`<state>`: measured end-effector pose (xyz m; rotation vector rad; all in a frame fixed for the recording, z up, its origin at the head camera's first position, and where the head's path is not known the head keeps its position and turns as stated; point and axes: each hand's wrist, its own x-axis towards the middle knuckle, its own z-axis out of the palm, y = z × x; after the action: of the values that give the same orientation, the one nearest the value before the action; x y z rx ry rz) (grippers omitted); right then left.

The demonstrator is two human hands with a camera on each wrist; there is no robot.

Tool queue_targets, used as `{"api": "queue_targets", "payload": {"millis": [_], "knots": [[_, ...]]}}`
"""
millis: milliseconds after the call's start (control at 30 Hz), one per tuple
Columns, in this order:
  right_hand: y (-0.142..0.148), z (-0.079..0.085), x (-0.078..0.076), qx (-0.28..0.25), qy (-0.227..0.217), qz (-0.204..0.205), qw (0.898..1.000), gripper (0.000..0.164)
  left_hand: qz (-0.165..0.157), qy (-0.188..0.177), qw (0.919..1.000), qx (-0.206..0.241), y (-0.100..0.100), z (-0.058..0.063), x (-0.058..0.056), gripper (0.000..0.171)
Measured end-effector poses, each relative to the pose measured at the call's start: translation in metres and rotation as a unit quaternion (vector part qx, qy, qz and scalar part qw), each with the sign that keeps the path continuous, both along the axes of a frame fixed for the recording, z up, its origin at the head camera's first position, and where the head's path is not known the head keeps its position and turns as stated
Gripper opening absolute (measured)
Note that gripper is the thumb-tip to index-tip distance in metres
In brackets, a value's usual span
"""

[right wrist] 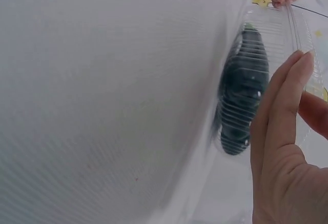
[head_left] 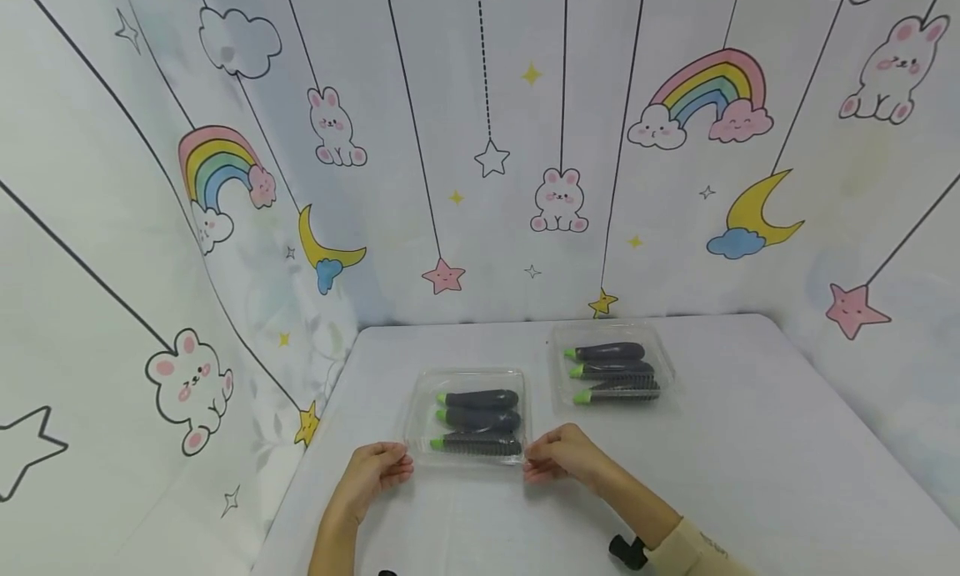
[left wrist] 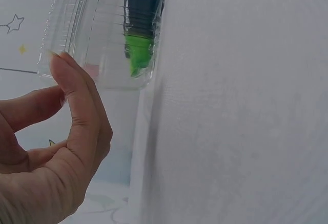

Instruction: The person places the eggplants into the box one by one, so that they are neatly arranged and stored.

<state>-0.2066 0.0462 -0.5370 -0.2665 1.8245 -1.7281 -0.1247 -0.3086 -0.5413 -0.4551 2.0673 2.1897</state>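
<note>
A clear plastic clamshell box (head_left: 422, 401) holding three dark eggplants (head_left: 480, 418) with green stem ends sits in front of me on the white table. My left hand (head_left: 375, 468) pinches the near left corner of its rim between thumb and fingers. At the near right corner, my right hand (head_left: 566, 455) pinches the rim the same way. The left wrist view shows one green stem end (left wrist: 138, 52) through the clear wall, beside the left fingertips. In the right wrist view, the ribbed side of the box crosses a dark eggplant (right wrist: 241, 90).
A second clear box (head_left: 558, 376) with three eggplants (head_left: 617, 371) stands farther back and to the right, close to the first. White cloth covers the table (head_left: 750, 459). Behind it hangs a curtain (head_left: 495, 242) printed with bunnies, stars and rainbows. A black object (head_left: 628, 551) lies beside the right sleeve.
</note>
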Motion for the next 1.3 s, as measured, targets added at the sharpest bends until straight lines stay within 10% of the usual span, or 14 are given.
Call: {"api": "queue_targets", "payload": {"millis": [1300], "knots": [[0.009, -0.014, -0.014, -0.034, 0.041, -0.108, 0.993, 0.028, 0.025, 0.039, 0.9989, 0.012, 0.017, -0.006, -0.025, 0.038]]}}
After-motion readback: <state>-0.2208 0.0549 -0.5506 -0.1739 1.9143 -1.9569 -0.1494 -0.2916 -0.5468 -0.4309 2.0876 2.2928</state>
